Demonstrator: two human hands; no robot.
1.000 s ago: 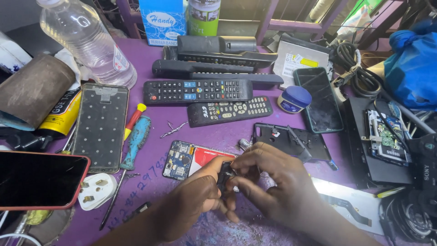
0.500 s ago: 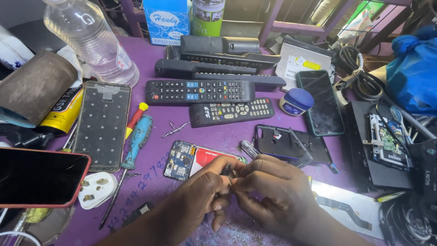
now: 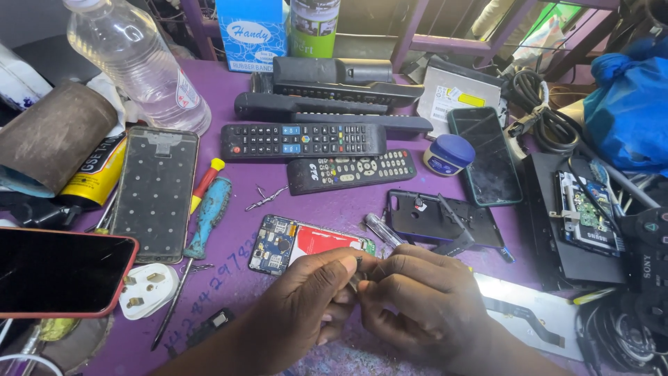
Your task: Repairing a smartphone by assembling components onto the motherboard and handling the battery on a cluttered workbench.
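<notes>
the left hand (image 3: 306, 306) and the right hand (image 3: 417, 299) are pressed close together low on the purple table (image 3: 229, 209). the fingertips of both pinch one tiny dark part (image 3: 357, 277) between them. it is too small to tell what it is. it sits right where the two thumbs meet, just in front of the opened phone (image 3: 306, 244) with its blue board and red patch.

to do this well, i think the grip should stay soft and steady, with the wrists resting on the table so the small part does not slip and get lost in the clutter. turning it slowly would be safer than pulling hard.

the table looks rough and scratched. a black phone frame (image 3: 445, 223) lies just past the right hand, flat and hard. a clear-handled screwdriver (image 3: 381, 230) pokes out beside it. a blue screwdriver (image 3: 209, 216) lies farther left. two long black remotes (image 3: 306, 139) with many little buttons lie side by side behind. a clear plastic bottle (image 3: 139, 63) looks thin and crinkly. a small blue tub (image 3: 449, 154) is round and smooth.
</notes>
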